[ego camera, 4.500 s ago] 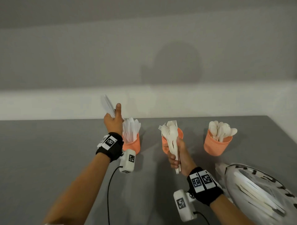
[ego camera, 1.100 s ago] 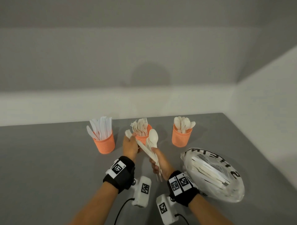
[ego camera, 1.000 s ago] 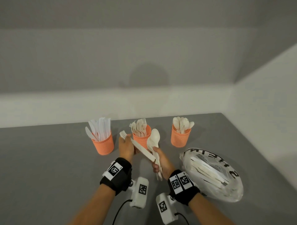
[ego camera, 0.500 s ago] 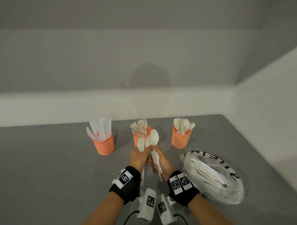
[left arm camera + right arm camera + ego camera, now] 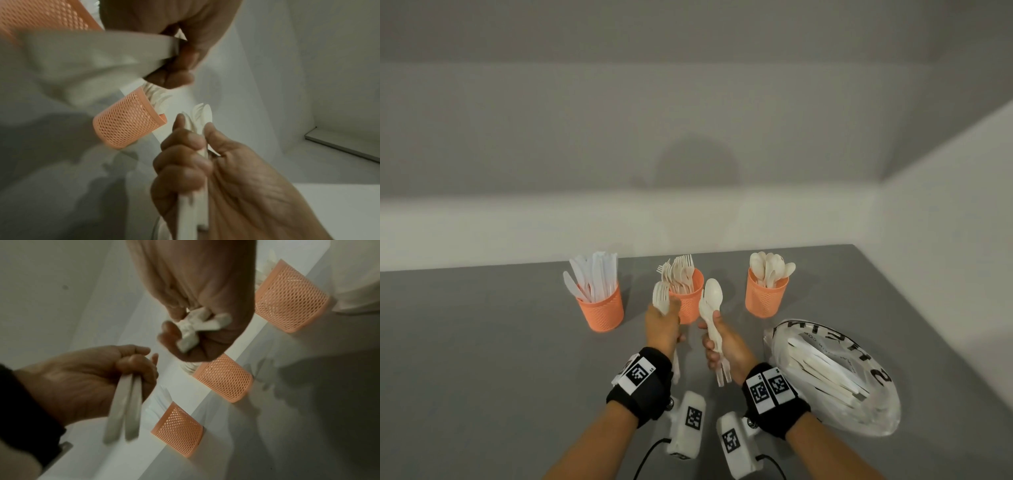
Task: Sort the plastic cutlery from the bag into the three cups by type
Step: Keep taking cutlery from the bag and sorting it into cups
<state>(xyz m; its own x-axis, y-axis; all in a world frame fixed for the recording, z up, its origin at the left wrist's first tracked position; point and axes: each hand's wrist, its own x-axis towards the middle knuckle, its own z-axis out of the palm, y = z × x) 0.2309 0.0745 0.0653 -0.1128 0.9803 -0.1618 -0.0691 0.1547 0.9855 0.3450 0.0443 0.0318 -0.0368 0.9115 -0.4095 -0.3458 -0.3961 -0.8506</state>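
Three orange mesh cups stand in a row: the knife cup point(image 5: 602, 310) on the left, the fork cup point(image 5: 690, 308) in the middle, the spoon cup point(image 5: 766, 298) on the right. My left hand point(image 5: 666, 320) grips two white forks point(image 5: 661, 297) upright, just left of the fork cup and in front of it. Their handles point(image 5: 128, 407) hang below the fist. My right hand point(image 5: 717, 330) holds a bundle of cutlery point(image 5: 711, 310) with a spoon bowl on top, in front of the fork cup. The clear bag point(image 5: 832, 377) with more cutlery lies to the right.
The cups sit near the back of a grey table point(image 5: 482, 359), close to the white wall point(image 5: 619, 222). A side wall point(image 5: 945, 240) borders the table on the right, beyond the bag. Bare tabletop stretches to the left of the cups.
My left hand went to the bundle in my right hand half a second ago and has now drawn away to the left with forks in it. The right hand has barely moved.
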